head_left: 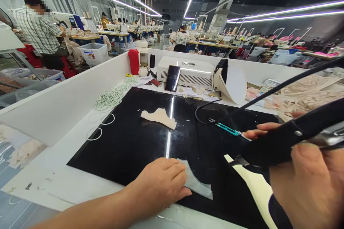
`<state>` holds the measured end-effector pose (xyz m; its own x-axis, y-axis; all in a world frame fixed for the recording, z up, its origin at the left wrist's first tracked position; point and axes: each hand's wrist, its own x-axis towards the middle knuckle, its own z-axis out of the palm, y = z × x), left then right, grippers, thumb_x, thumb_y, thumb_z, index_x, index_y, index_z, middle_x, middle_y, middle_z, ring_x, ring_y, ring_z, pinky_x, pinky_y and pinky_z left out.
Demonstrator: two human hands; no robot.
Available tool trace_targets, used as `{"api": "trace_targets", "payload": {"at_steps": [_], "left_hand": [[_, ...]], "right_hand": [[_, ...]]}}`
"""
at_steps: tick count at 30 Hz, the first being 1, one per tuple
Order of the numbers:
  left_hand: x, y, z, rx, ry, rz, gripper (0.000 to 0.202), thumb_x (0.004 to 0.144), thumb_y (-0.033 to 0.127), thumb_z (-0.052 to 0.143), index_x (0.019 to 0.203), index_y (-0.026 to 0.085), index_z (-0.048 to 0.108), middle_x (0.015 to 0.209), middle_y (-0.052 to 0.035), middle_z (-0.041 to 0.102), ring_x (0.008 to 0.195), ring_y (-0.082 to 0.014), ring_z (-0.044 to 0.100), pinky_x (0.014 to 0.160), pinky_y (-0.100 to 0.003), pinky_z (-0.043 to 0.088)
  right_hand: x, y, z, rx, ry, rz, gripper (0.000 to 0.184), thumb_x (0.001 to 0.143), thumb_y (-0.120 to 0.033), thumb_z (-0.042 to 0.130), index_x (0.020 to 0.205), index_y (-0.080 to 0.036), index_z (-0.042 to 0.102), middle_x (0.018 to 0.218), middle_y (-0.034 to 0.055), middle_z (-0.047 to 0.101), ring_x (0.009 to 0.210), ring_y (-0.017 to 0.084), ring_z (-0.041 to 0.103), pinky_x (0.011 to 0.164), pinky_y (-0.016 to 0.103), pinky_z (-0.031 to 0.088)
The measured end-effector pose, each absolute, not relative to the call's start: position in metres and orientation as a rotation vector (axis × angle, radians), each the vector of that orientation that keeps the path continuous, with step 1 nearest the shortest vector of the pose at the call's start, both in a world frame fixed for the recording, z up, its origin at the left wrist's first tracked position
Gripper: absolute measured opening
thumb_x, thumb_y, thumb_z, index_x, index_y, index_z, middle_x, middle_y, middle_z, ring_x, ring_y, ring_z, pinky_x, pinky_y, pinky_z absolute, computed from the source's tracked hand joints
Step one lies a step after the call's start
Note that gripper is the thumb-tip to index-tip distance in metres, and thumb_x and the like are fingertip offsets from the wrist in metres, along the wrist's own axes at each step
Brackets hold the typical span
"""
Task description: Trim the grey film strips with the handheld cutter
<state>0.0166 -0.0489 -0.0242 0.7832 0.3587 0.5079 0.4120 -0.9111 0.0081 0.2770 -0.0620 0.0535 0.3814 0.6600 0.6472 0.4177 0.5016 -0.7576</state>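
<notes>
My left hand [161,179] presses a translucent curved piece [197,180] onto the black mat [118,150], its fingers curled together over the piece's left end. In my right hand [309,179] is a black corded hand tool [279,143] with a metal lever on its side; the fingers wrap round it. The tool's tip points down at a pale yellow curved strip [254,180]; whether they touch I cannot tell. My right hand and the tool hide part of that strip. Farther back on the mat lies a cream curved piece [159,116]. Teal thread snips [227,128] lie beside the tool.
A black cable [268,94] runs across the right side. Pale green loops [110,96] pile up at the left, near low white walls [67,100]. Behind the mat stand a vented white box [193,69], a phone [172,78] and a red bottle [133,61]. Other people sit at sewing machines beyond.
</notes>
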Motion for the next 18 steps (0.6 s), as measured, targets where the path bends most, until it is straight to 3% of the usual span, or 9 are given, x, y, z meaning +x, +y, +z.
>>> {"api": "trace_targets", "payload": {"at_steps": [3, 5, 11, 18], "left_hand": [[0.017, -0.049, -0.026, -2.851, -0.615, -0.789, 0.031, 0.112, 0.039, 0.054, 0.103, 0.013, 0.068, 0.114, -0.0057, 0.076, 0.111, -0.0172, 0.072, 0.104, -0.029, 0.058], [0.017, -0.049, -0.026, -2.846, -0.611, -0.796, 0.03, 0.112, 0.039, 0.054, 0.104, 0.014, 0.068, 0.114, -0.0061, 0.076, 0.11, -0.0178, 0.072, 0.101, -0.029, 0.059], [0.015, -0.049, -0.027, -2.832, -0.604, -0.895, 0.028, 0.112, 0.037, 0.054, 0.104, 0.012, 0.067, 0.112, -0.0067, 0.077, 0.108, -0.0186, 0.072, 0.095, -0.031, 0.06], [0.016, -0.051, -0.025, -2.857, -0.629, -0.886, 0.031, 0.114, 0.035, 0.048, 0.105, 0.013, 0.067, 0.113, -0.0065, 0.077, 0.107, -0.0183, 0.072, 0.092, -0.031, 0.061]], "right_hand": [[0.26, -0.052, 0.059, -1.006, -0.993, 0.436, 0.04, 0.083, -0.047, 0.086, 0.119, -0.034, 0.074, 0.089, 0.0045, 0.071, 0.071, 0.025, 0.069, 0.07, 0.047, 0.062], [0.245, -0.052, 0.058, -0.95, -1.051, 0.48, 0.053, 0.077, -0.051, 0.09, 0.122, -0.032, 0.07, 0.087, 0.0026, 0.072, 0.069, 0.024, 0.069, 0.066, 0.044, 0.062], [0.2, -0.047, 0.049, -0.734, -1.148, 0.517, 0.051, 0.084, -0.057, 0.084, 0.122, -0.032, 0.059, 0.082, -0.0017, 0.064, 0.059, 0.02, 0.064, 0.047, 0.035, 0.056], [0.182, -0.033, 0.042, -0.666, -1.068, 0.551, 0.046, 0.087, -0.049, 0.084, 0.117, -0.029, 0.055, 0.083, -0.0023, 0.065, 0.062, 0.017, 0.063, 0.05, 0.031, 0.055]]}}
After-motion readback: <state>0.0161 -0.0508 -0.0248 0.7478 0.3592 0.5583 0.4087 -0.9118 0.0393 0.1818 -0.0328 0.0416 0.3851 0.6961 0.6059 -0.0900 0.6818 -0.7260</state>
